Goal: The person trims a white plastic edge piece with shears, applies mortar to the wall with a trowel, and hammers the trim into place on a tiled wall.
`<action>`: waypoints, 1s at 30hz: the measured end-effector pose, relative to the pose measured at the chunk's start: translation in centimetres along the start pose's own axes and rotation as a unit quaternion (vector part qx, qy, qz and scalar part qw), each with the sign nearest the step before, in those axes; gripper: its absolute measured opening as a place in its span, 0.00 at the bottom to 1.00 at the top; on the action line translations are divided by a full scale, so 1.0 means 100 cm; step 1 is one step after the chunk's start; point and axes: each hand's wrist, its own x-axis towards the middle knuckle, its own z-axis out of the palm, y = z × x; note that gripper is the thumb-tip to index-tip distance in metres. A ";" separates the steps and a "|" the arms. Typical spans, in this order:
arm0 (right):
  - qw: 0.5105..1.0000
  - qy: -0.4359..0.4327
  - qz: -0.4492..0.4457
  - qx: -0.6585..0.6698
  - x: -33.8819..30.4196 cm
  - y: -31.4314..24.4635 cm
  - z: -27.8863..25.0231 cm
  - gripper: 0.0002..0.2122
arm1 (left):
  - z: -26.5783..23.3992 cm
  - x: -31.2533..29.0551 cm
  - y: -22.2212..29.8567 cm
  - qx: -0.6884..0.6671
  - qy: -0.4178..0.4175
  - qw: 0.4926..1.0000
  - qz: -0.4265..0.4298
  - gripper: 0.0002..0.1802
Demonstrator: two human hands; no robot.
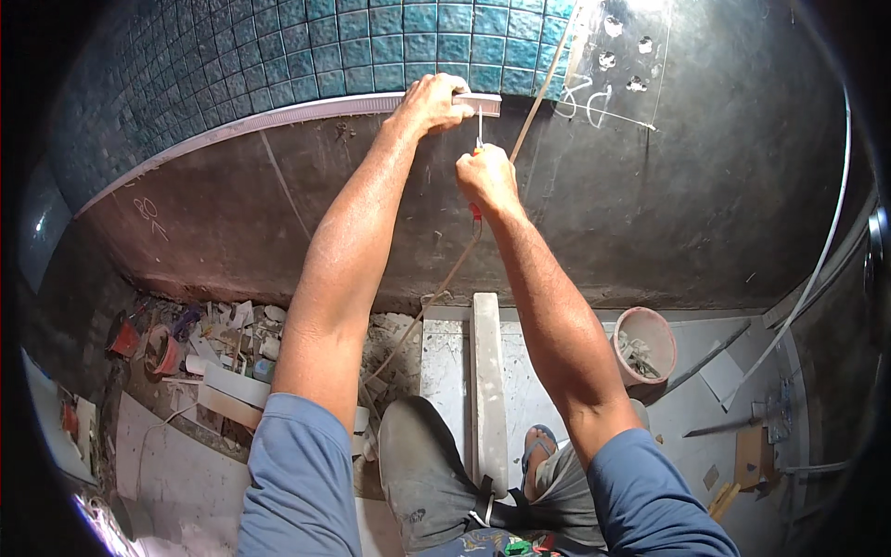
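Along the lower edge of the teal mosaic tiles (371,48) runs a pale, ribbed trim strip (306,112). My left hand (432,102) is closed around it near its right end, thumb below and fingers over the top. Just to the right and lower, my right hand (489,178) is in a fist around a red-and-orange-handled hand tool (476,213). Its slim metal end (480,125) points up and meets the strip near its right end. My fist hides most of the handle, so I cannot tell the tool's exact kind.
A dark wall (668,204) stands ahead, with chalk marks and holes at upper right. A thin pole (538,107) leans across it. Below are a grey beam (486,390) between my legs, a pinkish bucket (645,345) at right, and rubble (227,339) at left.
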 end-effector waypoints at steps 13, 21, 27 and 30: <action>1.000 -0.010 -0.003 -0.007 0.003 -0.002 0.000 0.15 | 0.001 0.001 0.003 0.002 -0.011 1.000 -0.007 0.20; 0.998 0.055 -0.031 0.028 0.003 0.015 0.004 0.15 | 0.000 0.002 0.005 -0.002 -0.023 1.000 -0.015 0.21; 0.998 0.040 -0.016 0.045 0.006 0.022 0.002 0.15 | 0.002 0.002 -0.002 -0.013 0.000 1.000 0.026 0.21; 0.998 0.035 -0.008 0.042 0.003 0.010 0.000 0.15 | 0.001 0.002 -0.008 0.001 -0.005 1.000 0.029 0.19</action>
